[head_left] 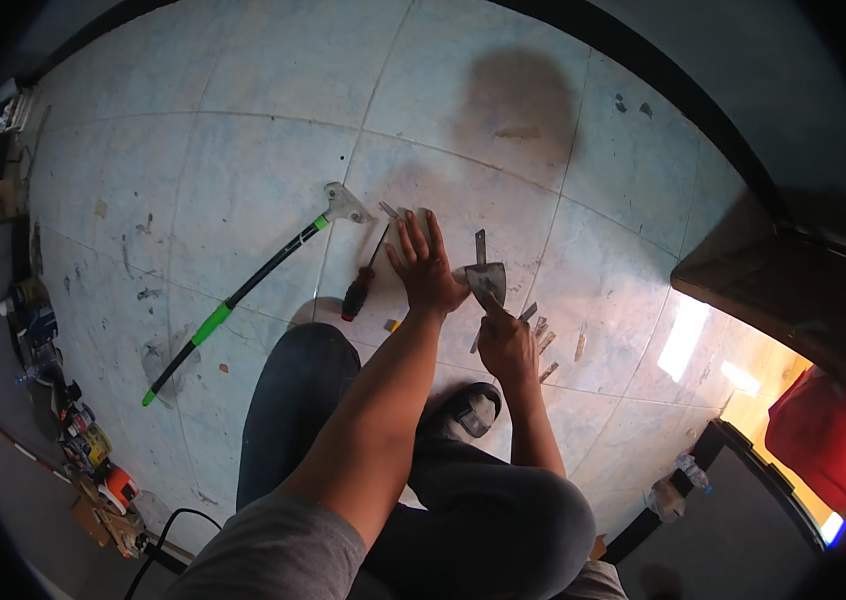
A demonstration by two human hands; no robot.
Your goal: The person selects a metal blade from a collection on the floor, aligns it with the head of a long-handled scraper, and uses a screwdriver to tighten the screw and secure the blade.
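My right hand (508,348) is closed round the handle of a putty knife (486,281), whose wide grey blade points away from me over the floor. Spread out and palm down, my left hand (430,280) lies on the tiles, its thumb side right beside the putty knife's blade; whether they touch I cannot tell. A thin metal strip (481,244) shows just beyond that blade. Near my left fingertips is another small metal strip (389,210). A black and red screwdriver (359,288) lies left of my left hand. Further left rests a long-handled scraper (243,290) in green and black.
Several brownish strips (547,343) lie right of my right hand. A small yellow piece (393,325) is near my left forearm. Assorted tools and boxes (83,435) line the left wall. A dark wooden piece (773,285) and a red cloth-like thing (823,430) stand at right.
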